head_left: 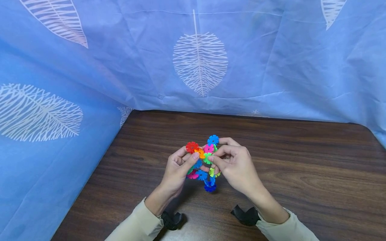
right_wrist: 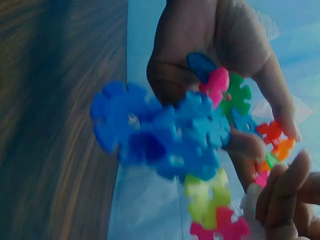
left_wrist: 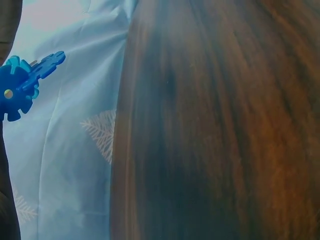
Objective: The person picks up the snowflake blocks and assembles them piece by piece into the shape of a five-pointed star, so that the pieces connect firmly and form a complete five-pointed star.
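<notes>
Both hands hold a cluster of interlocking plastic snowflake discs in the head view, slotted together in many colours. The left hand point(head_left: 176, 169) grips its left side, thumb on the orange disc point(head_left: 200, 153) beside the red disc point(head_left: 192, 147). The right hand point(head_left: 239, 165) pinches the light green disc point(head_left: 207, 158) between thumb and finger, under a pink disc point(head_left: 208, 148) and a blue disc point(head_left: 213, 140). A dark blue disc point(head_left: 210, 186) hangs lowest. Close to the right wrist camera are blue discs point(right_wrist: 117, 117), with yellow discs point(right_wrist: 207, 200) below. Blue discs point(left_wrist: 15, 90) edge into the left wrist view.
The dark wood-grain table point(head_left: 301, 174) lies under the hands. A blue curtain point(head_left: 256, 60) with white leaf prints hangs behind it and along its left side. Black straps point(head_left: 245, 216) are worn at both wrists, by the light sleeves.
</notes>
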### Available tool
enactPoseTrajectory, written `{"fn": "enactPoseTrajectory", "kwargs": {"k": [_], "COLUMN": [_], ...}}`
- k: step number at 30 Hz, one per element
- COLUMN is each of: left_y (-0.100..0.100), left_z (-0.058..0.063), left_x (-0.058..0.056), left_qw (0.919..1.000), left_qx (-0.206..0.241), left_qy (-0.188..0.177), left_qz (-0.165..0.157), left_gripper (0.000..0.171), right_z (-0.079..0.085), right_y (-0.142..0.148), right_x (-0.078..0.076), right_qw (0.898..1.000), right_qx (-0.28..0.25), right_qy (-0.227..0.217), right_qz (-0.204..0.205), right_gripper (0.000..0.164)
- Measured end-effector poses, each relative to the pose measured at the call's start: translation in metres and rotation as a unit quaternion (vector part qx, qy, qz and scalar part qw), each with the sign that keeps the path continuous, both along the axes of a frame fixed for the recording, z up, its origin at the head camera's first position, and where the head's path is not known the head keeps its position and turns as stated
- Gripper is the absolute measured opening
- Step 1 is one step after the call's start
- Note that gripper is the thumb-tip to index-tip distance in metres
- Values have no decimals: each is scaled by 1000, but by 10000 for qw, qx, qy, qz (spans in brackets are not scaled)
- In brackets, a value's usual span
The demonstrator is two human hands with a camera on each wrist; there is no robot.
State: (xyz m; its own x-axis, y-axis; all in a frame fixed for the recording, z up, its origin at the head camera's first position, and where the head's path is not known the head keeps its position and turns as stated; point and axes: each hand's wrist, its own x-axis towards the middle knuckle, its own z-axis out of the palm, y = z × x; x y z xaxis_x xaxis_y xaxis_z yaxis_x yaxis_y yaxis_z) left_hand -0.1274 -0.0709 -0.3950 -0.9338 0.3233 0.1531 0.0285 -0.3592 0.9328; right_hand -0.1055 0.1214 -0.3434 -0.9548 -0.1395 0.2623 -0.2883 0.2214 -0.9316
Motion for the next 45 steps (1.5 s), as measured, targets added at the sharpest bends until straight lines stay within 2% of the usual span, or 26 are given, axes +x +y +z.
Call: {"fn": "enactPoseTrajectory", "kwargs": {"k": [9,15,22,31,38,45], "left_y": [7,9,10,5,3,1], "left_z": [-4,-5,-7,-1,2,1], "left_x": [2,4,6,1,0,0], "left_qw": [9996,9992,9986,9984,9970,9969], "left_qx": [76,210,116,-136,-127,-116], "left_qy": [-115,-239,-348,-513,-757,-757], "left_qz": [238,236,370,206,123,-203], "left_gripper": [36,37,38,41,42,45], "right_z": [-2,-4,-6,-1,5,11], "right_y": [-4,-5,-7,1,13,22], "right_x": [3,2,1,-4,-9,-13], "right_qw": [9990,9984,9975,9991,9967,9916], "right_qx": [96,92,270,326,-158,163], "right_qy": [-65,-131,-129,-132,-611,-680], "right_qz": [-423,-540,-645,-240,518,1087], "right_gripper": [13,14,19,10,22,22]}}
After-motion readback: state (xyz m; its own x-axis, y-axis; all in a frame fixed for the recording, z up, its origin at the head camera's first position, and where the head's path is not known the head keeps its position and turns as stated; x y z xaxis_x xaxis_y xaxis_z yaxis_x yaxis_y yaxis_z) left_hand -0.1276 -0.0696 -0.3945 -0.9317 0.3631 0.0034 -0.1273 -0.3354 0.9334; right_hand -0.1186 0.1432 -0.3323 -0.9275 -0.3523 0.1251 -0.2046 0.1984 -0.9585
